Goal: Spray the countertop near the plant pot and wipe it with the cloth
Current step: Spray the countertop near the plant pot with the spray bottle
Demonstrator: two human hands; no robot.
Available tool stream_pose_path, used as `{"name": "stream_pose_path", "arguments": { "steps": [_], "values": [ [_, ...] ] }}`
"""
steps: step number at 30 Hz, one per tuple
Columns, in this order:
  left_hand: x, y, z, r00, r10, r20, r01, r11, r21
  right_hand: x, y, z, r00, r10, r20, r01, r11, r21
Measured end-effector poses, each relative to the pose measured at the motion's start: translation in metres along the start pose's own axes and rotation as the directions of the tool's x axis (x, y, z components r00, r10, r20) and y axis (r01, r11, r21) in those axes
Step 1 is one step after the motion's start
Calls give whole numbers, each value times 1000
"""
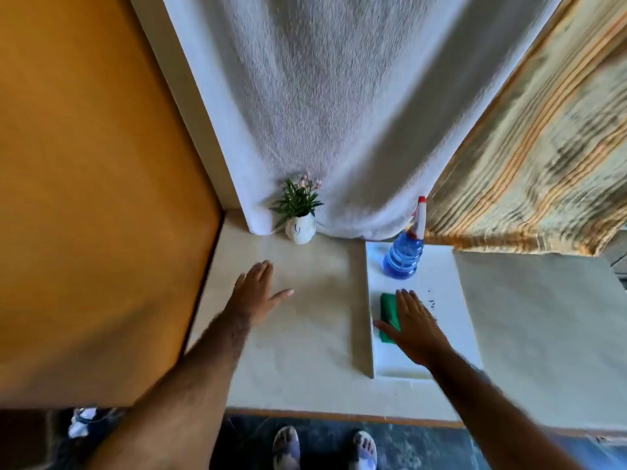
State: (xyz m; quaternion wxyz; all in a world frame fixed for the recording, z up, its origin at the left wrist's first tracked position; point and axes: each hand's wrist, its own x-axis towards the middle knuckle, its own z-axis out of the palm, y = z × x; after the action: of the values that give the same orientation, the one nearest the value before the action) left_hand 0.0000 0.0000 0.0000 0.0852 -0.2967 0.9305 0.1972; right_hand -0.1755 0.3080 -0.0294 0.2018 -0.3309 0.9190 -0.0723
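left hand (258, 293): open, flat, empty, over bare surface (305, 334)
right hand (412, 327): open, fingers spread, lying on cloth (388, 315), no grip
cloth: green, on white board (441, 283)
bottle (403, 254): blue, upright, board's far end
pot (300, 228): far edge, by curtain (339, 113)

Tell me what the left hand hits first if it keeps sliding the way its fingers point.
Probably the plant pot: the left hand points up the bare countertop toward it, though depth is unclear.

— What did the person wear on the arms?
— Nothing; both forearms were bare, with dark hair along the left one (203, 361).
— And the feet?
— Open sandals (286, 447) with pale, worn straps, toes showing.
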Motion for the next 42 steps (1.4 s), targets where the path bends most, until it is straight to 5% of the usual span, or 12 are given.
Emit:
{"name": "stream_pose_path", "arguments": {
  "steps": [5,12,18,21,28,32,42],
  "values": [
    [-10,-21,55,982,-129,137,119,990,78,-13,12,41,998,56,15,-56,998,-10],
    [-11,-38,95,989,-116,90,99,979,178,-22,14,65,999,5,-54,-10,996,-90],
    [-6,-47,109,997,-66,38,60,990,130,25,6,12,927,258,-271,-133,904,406],
    [-3,-51,112,994,-81,74,70,987,143,75,7,-37,845,334,-419,-17,798,602],
    [-2,-54,116,996,-65,58,55,987,151,149,18,-88,893,227,-390,115,720,685],
    [-1,-57,120,995,-71,65,59,984,167,153,18,-76,901,278,-334,108,602,791],
    [1,-59,121,992,-99,72,84,978,191,135,0,-89,847,382,-370,132,524,842]
  ]
}}
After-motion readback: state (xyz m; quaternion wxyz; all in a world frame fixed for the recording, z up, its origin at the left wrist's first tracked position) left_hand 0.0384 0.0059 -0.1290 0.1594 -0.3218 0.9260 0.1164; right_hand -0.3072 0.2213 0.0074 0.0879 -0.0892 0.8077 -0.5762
